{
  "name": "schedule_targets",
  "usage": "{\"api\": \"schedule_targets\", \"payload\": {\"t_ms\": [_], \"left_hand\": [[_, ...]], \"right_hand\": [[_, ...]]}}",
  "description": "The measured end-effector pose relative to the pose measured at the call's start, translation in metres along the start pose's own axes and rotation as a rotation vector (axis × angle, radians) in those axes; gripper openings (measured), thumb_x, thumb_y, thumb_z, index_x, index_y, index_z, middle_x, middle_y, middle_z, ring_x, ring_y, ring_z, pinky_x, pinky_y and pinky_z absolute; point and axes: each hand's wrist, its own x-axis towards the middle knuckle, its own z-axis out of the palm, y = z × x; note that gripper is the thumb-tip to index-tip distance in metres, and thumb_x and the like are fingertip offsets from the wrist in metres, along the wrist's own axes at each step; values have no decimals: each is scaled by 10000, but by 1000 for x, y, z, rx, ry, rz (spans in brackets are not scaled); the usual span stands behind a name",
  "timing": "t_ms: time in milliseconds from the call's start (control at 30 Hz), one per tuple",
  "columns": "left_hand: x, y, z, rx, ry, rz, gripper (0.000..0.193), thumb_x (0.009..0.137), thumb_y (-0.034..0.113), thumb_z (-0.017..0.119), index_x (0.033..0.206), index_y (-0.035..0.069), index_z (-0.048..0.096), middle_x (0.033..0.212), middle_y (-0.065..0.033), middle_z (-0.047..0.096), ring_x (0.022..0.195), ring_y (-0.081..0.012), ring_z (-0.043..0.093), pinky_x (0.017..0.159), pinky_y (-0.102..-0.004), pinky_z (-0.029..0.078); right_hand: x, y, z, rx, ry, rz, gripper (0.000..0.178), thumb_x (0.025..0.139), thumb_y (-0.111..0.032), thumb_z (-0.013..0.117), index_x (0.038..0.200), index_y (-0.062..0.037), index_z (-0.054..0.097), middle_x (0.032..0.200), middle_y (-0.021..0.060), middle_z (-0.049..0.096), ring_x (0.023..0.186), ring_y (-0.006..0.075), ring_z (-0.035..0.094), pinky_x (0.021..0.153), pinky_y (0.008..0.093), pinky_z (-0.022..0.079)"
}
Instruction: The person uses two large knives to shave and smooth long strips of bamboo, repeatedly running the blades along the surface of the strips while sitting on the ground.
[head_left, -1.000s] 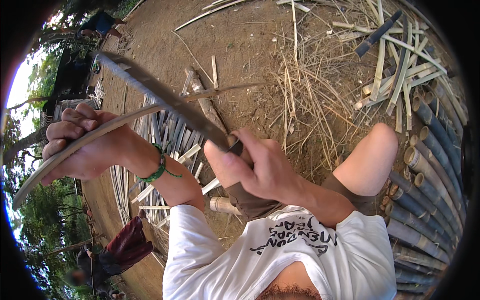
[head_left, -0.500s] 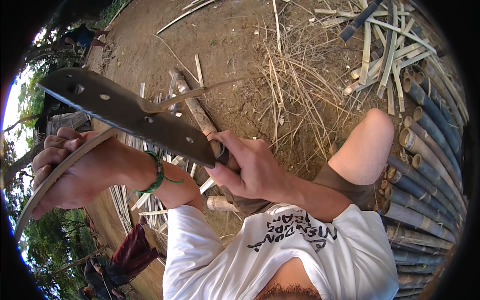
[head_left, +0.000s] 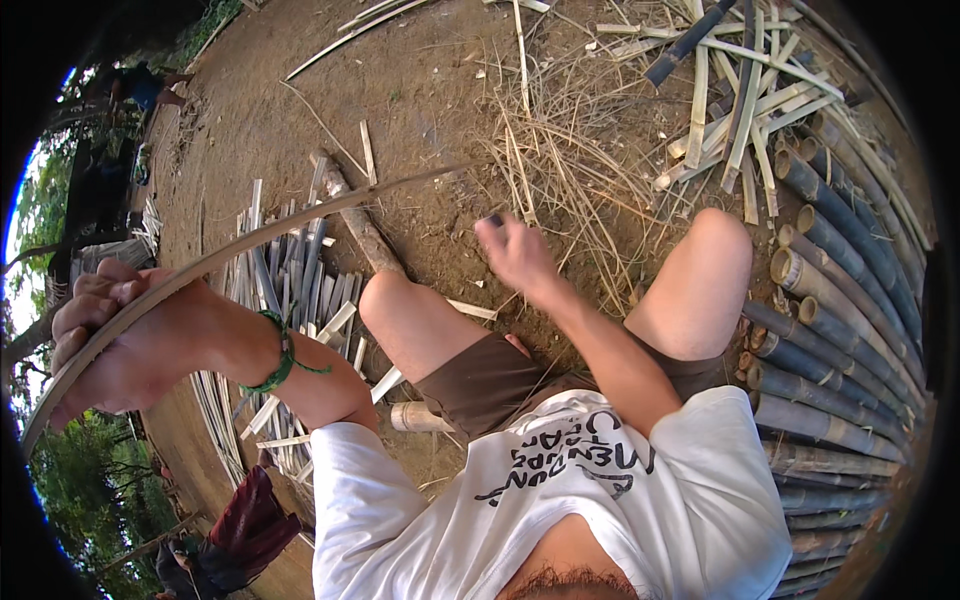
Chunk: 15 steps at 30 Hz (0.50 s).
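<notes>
A long, thin bamboo strip (head_left: 250,240) arcs from the far left rim toward the middle of the head view. My left hand (head_left: 125,340) is closed around its near end, the fingers wrapped over it and a green cord bracelet on the wrist. Out in front of my knees is my right hand (head_left: 517,262), a fist somewhat smeared by motion, apart from the strip. A dark end of the machete handle (head_left: 494,221) shows at the top of that fist; the blade is hidden in this view.
Stacked bamboo poles (head_left: 820,370) line my right. Split bamboo slats (head_left: 755,90) lie at the far right, beside thin shavings (head_left: 570,160). More slats (head_left: 310,290) and a wooden pole (head_left: 355,215) lie left of my knees. Other people (head_left: 240,540) are at the far left.
My right hand has swung away from the strip, forward and slightly right, and the machete blade no longer shows. My left hand still grips the strip, in almost the same place.
</notes>
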Motion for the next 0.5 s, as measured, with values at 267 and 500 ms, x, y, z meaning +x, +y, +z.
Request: {"api": "schedule_targets", "payload": {"t_ms": [267,500], "left_hand": [[18,-23,-13,-36,-103,18,650,1052,499,181,609,60,363,489,-89,401,367,-141,308,311,-249,262],[13,-19,8,90,-29,42,602,1042,376,251,526,82,346,475,-70,422,342,-149,368,304,-266,305]], "right_hand": [[-22,15,21,292,37,1,599,965,-580,469,994,9,578,660,87,630,499,183,597,442,335,488],[-53,-147,3,152,113,-831,373,910,-377,645,949,-33,507,619,108,626,513,295,652,454,425,493]]}}
